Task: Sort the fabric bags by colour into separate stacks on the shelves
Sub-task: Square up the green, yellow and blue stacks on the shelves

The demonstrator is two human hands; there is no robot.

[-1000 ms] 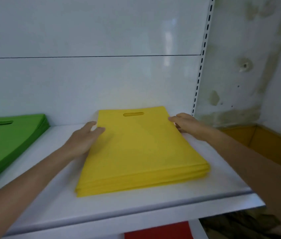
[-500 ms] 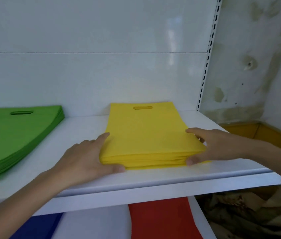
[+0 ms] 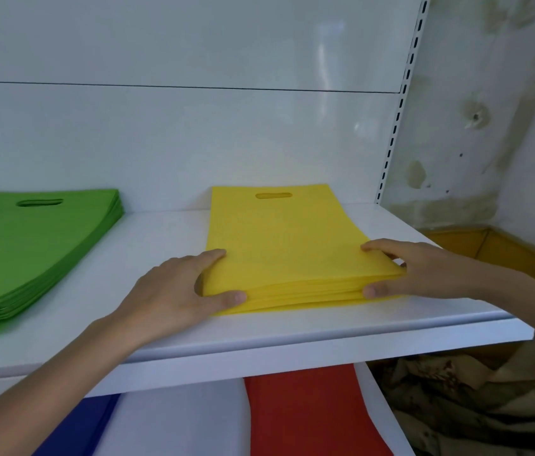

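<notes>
My left hand [image 3: 174, 291] clasps the near left corner of the yellow stack [image 3: 279, 245], thumb against the front edge and fingers over the top. My right hand [image 3: 423, 271] clasps the near right corner in the same manner. The stack lies flat on the upper shelf [image 3: 259, 327], right of centre, with its handle slot toward the back panel and its front edge near the shelf lip. The green stack [image 3: 29, 245] lies on the same shelf, well apart to the left. On the lower shelf [image 3: 177, 422], a red stack [image 3: 305, 413] and a blue stack [image 3: 85, 426] are partly visible, apart from each other.

Assessment: four colours are separated and no loose bag shows, so sorting appears nearly complete. Squaring the yellow edges looks like the step in hand. Areas outside the view cannot be verified.
</notes>
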